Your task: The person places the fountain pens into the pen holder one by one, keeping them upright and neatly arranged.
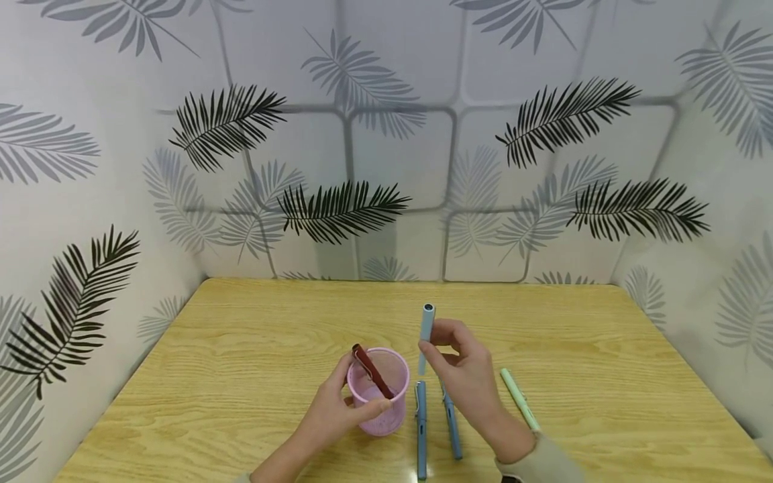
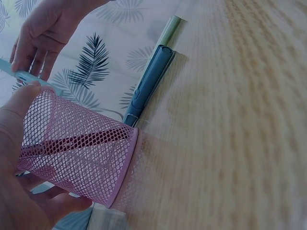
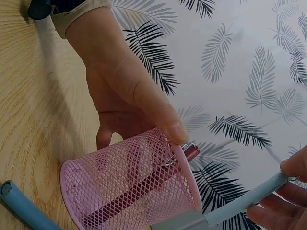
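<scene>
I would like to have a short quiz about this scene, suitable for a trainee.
1. In the head view, how many pens lie on the table?
2. True or false: the dark red pen stands slanted inside the pink mesh cup.
3. The right hand pinches: (a) the cup's rim; (b) the light blue pen; (c) the dark red pen.

Key: 1. Three: two blue pens, one light green pen. 2. True. 3. (b).

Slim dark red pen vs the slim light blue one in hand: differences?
Place: the dark red pen sits inside the pink mesh cup; the light blue pen is outside it, pinched by the right hand. Slant, head view: the dark red pen tips left; the light blue pen, slightly right. Both are slim.
</scene>
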Motion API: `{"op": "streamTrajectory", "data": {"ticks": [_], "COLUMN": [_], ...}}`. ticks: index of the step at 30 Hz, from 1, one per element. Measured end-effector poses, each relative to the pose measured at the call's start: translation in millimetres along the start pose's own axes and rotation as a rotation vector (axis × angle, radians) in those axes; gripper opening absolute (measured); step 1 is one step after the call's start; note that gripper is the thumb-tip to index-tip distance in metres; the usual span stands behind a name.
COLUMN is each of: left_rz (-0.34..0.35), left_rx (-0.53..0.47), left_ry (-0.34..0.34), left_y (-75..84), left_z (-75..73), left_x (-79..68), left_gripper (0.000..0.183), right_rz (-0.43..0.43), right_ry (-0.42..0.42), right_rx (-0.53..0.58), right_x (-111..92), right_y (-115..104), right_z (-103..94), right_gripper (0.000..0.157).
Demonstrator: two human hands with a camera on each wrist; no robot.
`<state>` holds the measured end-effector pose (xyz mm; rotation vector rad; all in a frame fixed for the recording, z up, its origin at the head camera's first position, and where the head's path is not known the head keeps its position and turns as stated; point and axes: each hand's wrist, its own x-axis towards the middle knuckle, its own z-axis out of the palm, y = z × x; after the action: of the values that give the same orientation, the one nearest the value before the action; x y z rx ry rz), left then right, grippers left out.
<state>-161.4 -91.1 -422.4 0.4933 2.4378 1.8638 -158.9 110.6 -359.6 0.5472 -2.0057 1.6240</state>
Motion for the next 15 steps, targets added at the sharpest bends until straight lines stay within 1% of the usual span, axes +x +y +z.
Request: {"op": "streamTrajectory", "data": {"ticks": [6, 11, 15], "left_rz": [0.011, -0.001, 0.005], "left_rx": [0.006, -0.002, -0.016], "left_ry": [-0.003, -0.010, -0.014], "left_y": [-0.4, 0.4, 0.7], "left_z": [0.0, -0.4, -0.3], "left_x": [0.3, -0.6, -1.1], "left_gripper": [0.075, 0.076, 0.075], "right_rz": [-0.008, 0.009, 0.025], "right_ry": [-0.001, -0.004, -0.023], "right_rx": [0.051, 0.056, 0.044], "right_x": [0.7, 1.0, 0.2], "right_y": [-3.1, -6.1, -4.7], "right_z": [5.6, 10.8, 13.9], "right_gripper": [0.024, 0.023, 0.023]}}
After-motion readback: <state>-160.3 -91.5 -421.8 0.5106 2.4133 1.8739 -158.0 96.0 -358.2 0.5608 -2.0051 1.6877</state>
